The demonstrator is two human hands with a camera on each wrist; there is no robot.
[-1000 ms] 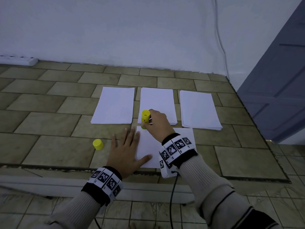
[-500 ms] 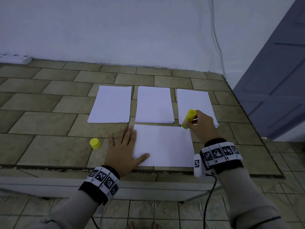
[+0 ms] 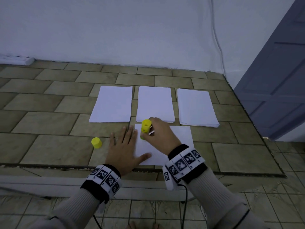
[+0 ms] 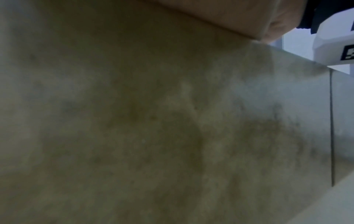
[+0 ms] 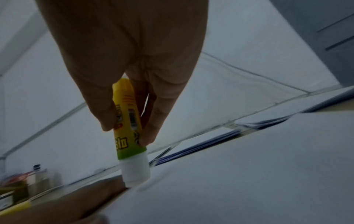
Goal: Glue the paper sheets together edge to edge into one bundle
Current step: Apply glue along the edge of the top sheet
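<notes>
Yellow cap (image 3: 96,142) stands left. Your left hand (image 3: 123,150) lies flat, fingers straight, pinning the near sheet (image 3: 179,139) at the bench's (image 3: 41,123) front edge. Your right hand (image 3: 159,134) pinches the yellow-green glue stick (image 3: 145,128), white tip on that sheet's far-left corner.

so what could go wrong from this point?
1. The left hand pins only the left edge of the near sheet; a glue stroke could drag or wrinkle the free right side.
2. The glue stick tip sits at the sheet's corner, so glue may smear onto the tiled surface.
3. The loose cap stands close by and could be knocked.
</notes>
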